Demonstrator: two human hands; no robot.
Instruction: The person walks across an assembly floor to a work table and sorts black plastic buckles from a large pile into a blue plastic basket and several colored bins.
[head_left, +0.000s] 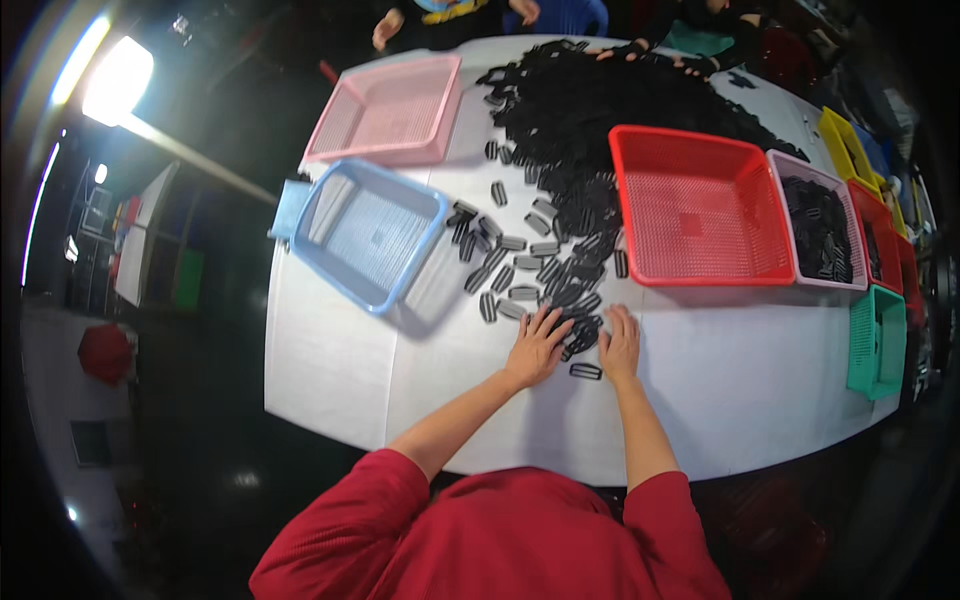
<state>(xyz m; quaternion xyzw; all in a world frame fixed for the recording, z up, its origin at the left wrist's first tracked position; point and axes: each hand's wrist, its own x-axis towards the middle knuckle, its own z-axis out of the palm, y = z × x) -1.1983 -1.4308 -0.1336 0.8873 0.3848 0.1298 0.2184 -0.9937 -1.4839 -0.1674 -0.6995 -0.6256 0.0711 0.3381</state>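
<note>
My left hand [537,350] lies with its fingers spread on the near edge of a cluster of black plastic strap buckles [575,300]. Across from it, my right hand [620,345] rests on the white table with its fingers stretched out, touching the right side of the same cluster. Between both hands sit several buckles, partly covered by the left fingers. One single buckle [586,371] lies nearer to me, just below the gap between the hands. Farther back, the loose buckles run into a large dark heap [620,105].
A blue basket [312,262] and a pink basket [318,150] stand on the left. To the right are a red basket [700,272], a pale pink basket holding black pieces [853,235], and a green basket [860,370]. Other people's hands [385,30] show beyond the table [330,350].
</note>
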